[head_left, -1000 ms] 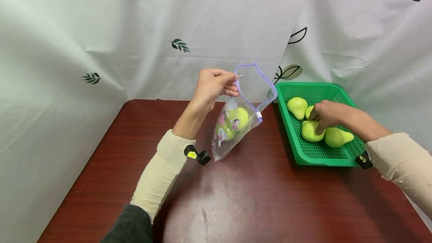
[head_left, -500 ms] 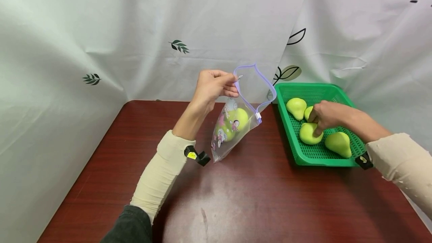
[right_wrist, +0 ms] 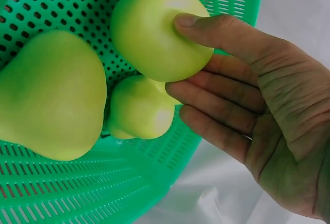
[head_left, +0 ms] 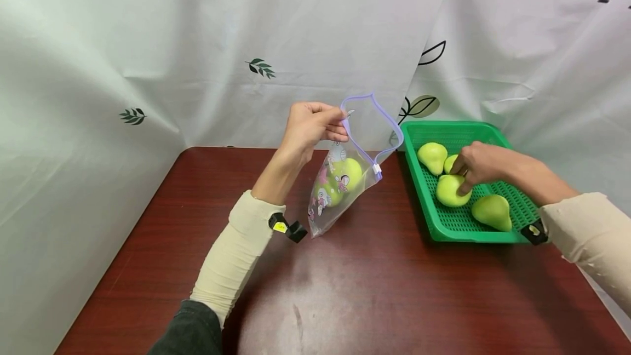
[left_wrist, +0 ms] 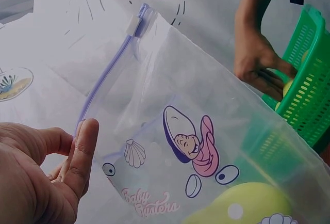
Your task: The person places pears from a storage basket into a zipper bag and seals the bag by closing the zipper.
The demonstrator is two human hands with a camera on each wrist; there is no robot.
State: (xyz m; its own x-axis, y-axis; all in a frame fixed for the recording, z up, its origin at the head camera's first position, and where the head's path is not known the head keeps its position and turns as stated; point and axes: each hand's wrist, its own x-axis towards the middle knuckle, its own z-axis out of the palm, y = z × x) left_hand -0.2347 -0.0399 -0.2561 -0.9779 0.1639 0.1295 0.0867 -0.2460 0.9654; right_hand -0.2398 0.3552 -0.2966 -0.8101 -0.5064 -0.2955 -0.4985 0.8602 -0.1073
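Observation:
My left hand pinches the purple zip rim of a clear printed plastic bag, which hangs with its mouth spread and a white slider at the near end. Yellow-green fruit shows through its side; in the left wrist view a pale green rounded one sits low in the bag. Over at the right, my right hand reaches into a green basket and grips a pear. The right wrist view has the thumb on top of that pear, fingers behind it.
Around the held pear, other pears lie in the basket: one at back left, one partly hidden by the hand, one at the front. A white printed cloth rises behind the dark red table.
The front pear has turned, its narrow end swinging toward me. The gripped pear has shifted slightly left and, lately, a little up with my right hand. The left hand and bag stay nearly still.

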